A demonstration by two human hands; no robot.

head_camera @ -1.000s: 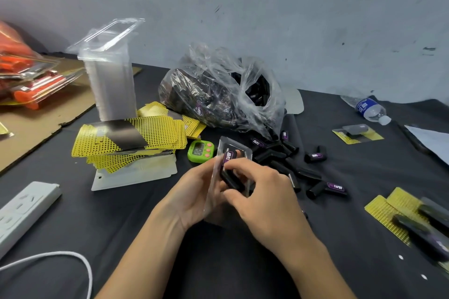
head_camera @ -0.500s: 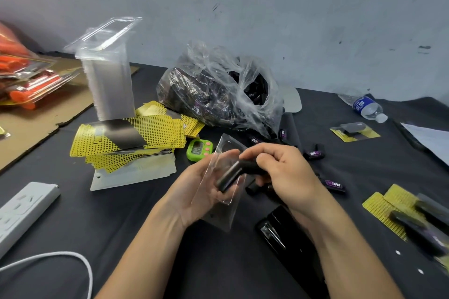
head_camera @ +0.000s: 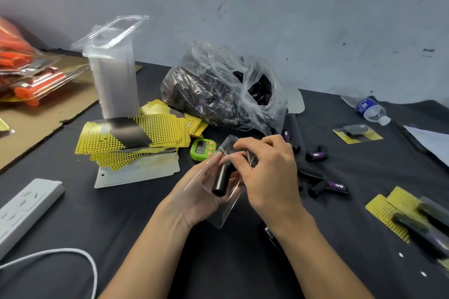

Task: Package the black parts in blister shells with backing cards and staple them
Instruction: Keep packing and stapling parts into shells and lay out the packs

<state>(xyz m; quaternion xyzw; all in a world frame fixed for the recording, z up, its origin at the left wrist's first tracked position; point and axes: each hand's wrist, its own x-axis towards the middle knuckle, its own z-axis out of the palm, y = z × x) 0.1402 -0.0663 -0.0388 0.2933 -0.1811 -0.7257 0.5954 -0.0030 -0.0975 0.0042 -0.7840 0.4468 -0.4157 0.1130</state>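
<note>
While the left hand [head_camera: 194, 192] is gripping a clear blister shell [head_camera: 223, 213] from beneath, palm up above the table [head_camera: 85, 213], the right hand [head_camera: 269, 175] is curling its fingers over the upper end of a black part [head_camera: 222, 179], pinching it and pressing it into the shell. The part is lying lengthwise in the shell. Its lower end is showing free and its upper end is hiding under the right fingers, so I cannot tell whether it is fully seated.

By my reading the loading step is under way: the part is going into the shell, with card and staples not yet reached. The next move is calling for one backing card from the yellow stack of backing cards [head_camera: 136, 136], lying off to the left beside the green timer [head_camera: 202, 149]. That card needs squaring with the shell's edges before any stapling. A dark tool, probably the stapler [head_camera: 268, 232], is lying under the right wrist, mostly hidden. Loose black parts [head_camera: 325, 187] are waiting just right of the hands.
</note>
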